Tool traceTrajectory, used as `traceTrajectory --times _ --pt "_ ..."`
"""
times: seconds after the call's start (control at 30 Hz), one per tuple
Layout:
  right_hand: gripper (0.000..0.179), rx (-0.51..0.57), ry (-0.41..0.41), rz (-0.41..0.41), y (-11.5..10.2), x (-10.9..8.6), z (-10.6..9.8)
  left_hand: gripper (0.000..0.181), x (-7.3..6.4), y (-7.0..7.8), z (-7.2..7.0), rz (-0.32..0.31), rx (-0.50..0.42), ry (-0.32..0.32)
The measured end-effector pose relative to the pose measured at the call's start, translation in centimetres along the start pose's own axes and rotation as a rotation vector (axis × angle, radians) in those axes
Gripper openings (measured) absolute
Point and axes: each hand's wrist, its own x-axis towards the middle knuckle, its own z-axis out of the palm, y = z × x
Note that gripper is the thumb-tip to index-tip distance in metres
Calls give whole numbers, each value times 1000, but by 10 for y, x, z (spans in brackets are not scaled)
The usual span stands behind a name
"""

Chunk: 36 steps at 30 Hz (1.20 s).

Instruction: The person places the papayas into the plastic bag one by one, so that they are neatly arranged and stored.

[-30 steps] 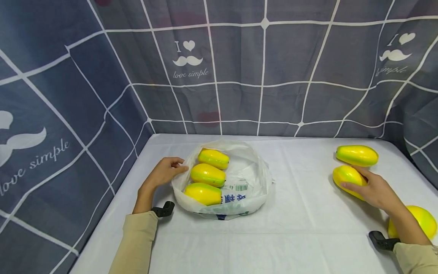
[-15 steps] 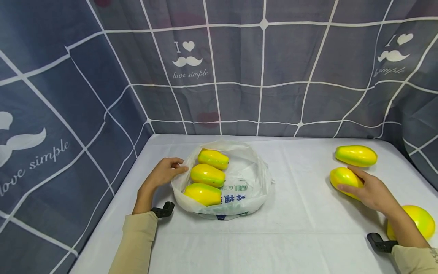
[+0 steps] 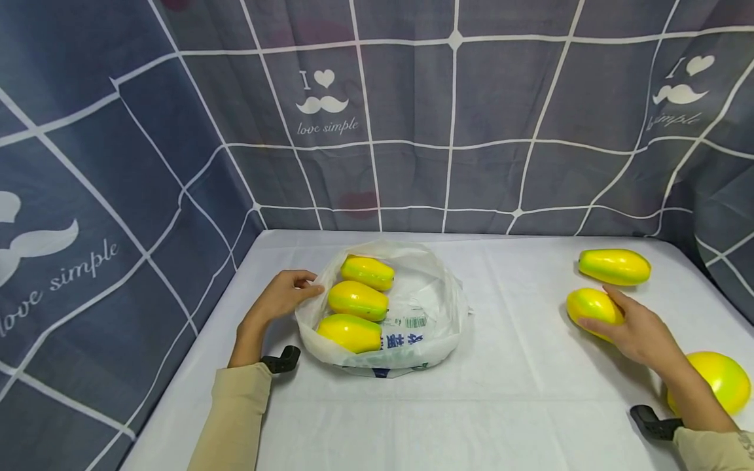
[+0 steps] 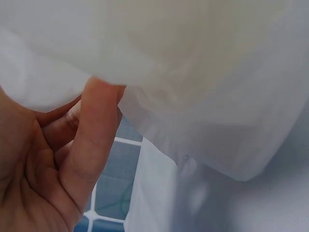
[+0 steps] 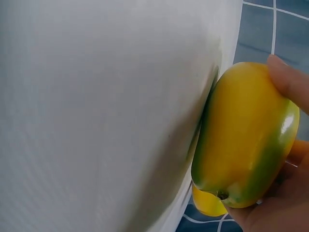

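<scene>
On the table's left half lies an open white plastic bag (image 3: 436,353), its rim spread wide. Three yellow-green papayas (image 3: 358,301) are lined up along the left side inside it. My left hand (image 3: 281,296) pinches the bag's left rim between thumb and fingers; in the left wrist view the thin plastic (image 4: 203,116) covers the fingertips. Over on the right, my right hand (image 3: 642,333) grips another papaya (image 3: 592,311) with the thumb on its near side and the fingers on its far side. From the right wrist, this papaya (image 5: 244,135) appears close to the white cloth.
Behind the gripped papaya lies a loose papaya (image 3: 614,267). Another papaya (image 3: 715,383) sits at the right edge, partly hidden by my right forearm. A white cloth (image 3: 471,425) covers the table; grey checked curtains (image 3: 412,176) stand behind and at both sides.
My right hand has shifted slightly left and toward me with the papaya, widening the gap to the papaya behind it. The left hand and the bag look unchanged.
</scene>
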Motion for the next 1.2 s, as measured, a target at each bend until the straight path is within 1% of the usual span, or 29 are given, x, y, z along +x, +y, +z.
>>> traceTrajectory --times 0.07,0.2,0.33,0.5,0.67,0.8,0.97,1.1,1.2 --pt "98 19 1 25 -2 -2 1 35 0 0 0 0 5 2" --pt "94 49 12 45 -6 -5 4 35 -1 -1 -2 -2 12 4" --pt "89 41 25 14 -10 -7 6 34 -1 -1 -3 -1 9 4" --pt "89 4 47 -25 -13 -7 8 34 -2 -2 -3 -6 3 3" --pt "91 2 47 -6 -16 -9 8 34 -2 -2 -3 -1 3 2" --pt "90 45 54 -8 -21 -11 11 33 -2 0 -4 2 7 7" --pt "77 88 95 -61 -32 -14 15 31 -2 0 -2 1 11 6" --pt "74 82 93 -96 -43 -17 16 32 0 0 0 1 9 4" --pt "73 84 114 -143 -53 -19 16 34 0 0 -1 2 15 2"
